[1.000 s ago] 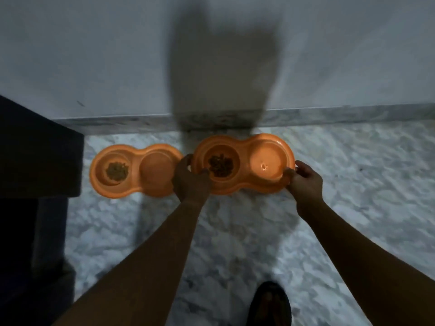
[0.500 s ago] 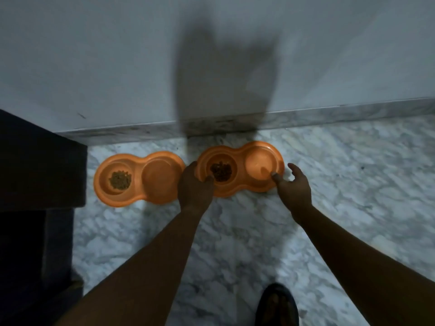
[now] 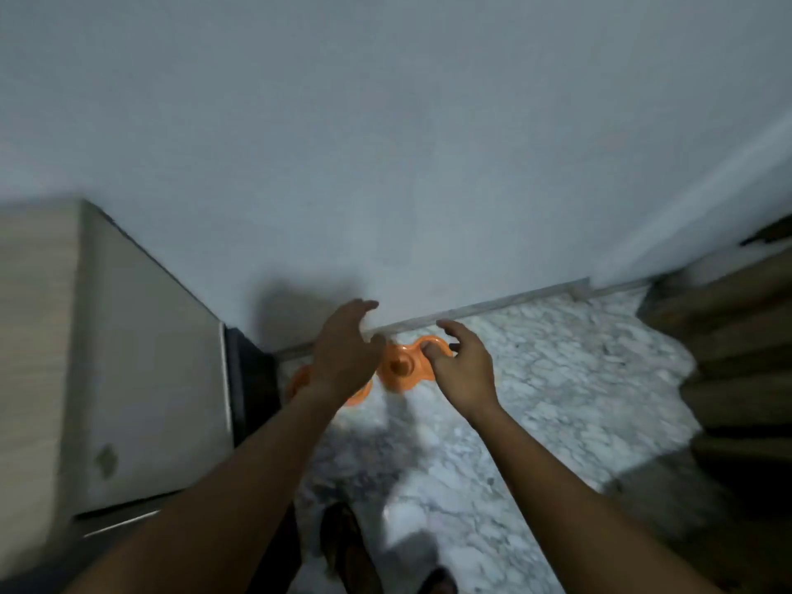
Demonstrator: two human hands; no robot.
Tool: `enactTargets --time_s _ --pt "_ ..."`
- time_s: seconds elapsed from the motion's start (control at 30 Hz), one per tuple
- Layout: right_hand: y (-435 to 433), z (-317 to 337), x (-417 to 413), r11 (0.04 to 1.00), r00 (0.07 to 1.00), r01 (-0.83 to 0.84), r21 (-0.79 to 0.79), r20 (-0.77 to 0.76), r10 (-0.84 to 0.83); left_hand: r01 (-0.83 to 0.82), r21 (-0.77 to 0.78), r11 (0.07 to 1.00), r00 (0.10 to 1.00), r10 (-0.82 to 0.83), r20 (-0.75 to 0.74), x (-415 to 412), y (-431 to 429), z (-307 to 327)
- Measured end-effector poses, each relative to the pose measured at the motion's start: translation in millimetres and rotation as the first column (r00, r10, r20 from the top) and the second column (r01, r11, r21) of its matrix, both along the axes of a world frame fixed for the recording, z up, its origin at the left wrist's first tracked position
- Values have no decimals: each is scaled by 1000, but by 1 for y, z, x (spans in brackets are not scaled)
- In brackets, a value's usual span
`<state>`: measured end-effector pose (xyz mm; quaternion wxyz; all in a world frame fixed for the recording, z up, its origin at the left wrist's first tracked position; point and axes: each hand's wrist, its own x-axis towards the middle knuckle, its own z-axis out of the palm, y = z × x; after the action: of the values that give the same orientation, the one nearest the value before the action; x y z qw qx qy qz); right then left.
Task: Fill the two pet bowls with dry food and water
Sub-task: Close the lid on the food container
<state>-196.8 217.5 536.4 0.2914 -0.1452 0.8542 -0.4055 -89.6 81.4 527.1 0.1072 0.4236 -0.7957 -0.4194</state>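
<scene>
Two orange double pet bowls lie on the marble floor against the wall. The right bowl (image 3: 405, 370) shows between my hands, with a dark patch in its left cup. The left bowl (image 3: 300, 381) is mostly hidden behind my left wrist. My left hand (image 3: 347, 353) hovers high above the bowls, fingers spread, holding nothing. My right hand (image 3: 463, 366) is also raised and empty, fingers loosely apart, covering the right bowl's right cup. The frame is blurred, so the cups' contents are hard to tell.
A pale cabinet (image 3: 107, 362) stands at the left, with a dark gap beside it. The grey wall (image 3: 407, 165) and its skirting run behind the bowls. Dark wooden furniture (image 3: 737, 358) fills the right side. My feet (image 3: 343, 546) stand on the marble floor (image 3: 557, 388).
Both hands have let go of the right bowl and risen away from it. The view has pulled back and up, so the bowls look small and far below.
</scene>
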Motion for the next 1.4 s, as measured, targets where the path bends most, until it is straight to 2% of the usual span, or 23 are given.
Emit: enactTargets --time_s 0.1,0.27,0.47,0.67,0.8,1.0,1.2,1.4 --pt "-3 78 60 997 999 -37 -69 -31 35 66 -108 992 997 -70 -31 62 -3 80" --pt "-8 156 173 971 993 -114 -208 -55 105 32 -222 975 996 -49 -73 193 -3 166" --pt "-20 206 318 932 976 -215 -292 -37 213 -56 -253 966 998 49 -36 358 -16 232" --pt "-73 254 450 864 921 -390 -320 -116 373 -168 -355 920 983 181 3 509 -44 282" --pt "-123 263 527 828 887 -461 -320 -142 439 -223 -372 901 971 239 -2 587 -84 294" --pt "-240 252 658 814 864 -504 -290 -145 483 -274 -350 896 951 306 38 730 -193 280" --pt "-351 220 792 816 835 -539 -208 -2 551 -364 -220 905 907 398 136 873 -300 251" --pt "-419 186 869 814 810 -570 -114 89 580 -366 -153 918 888 394 238 943 -369 222"
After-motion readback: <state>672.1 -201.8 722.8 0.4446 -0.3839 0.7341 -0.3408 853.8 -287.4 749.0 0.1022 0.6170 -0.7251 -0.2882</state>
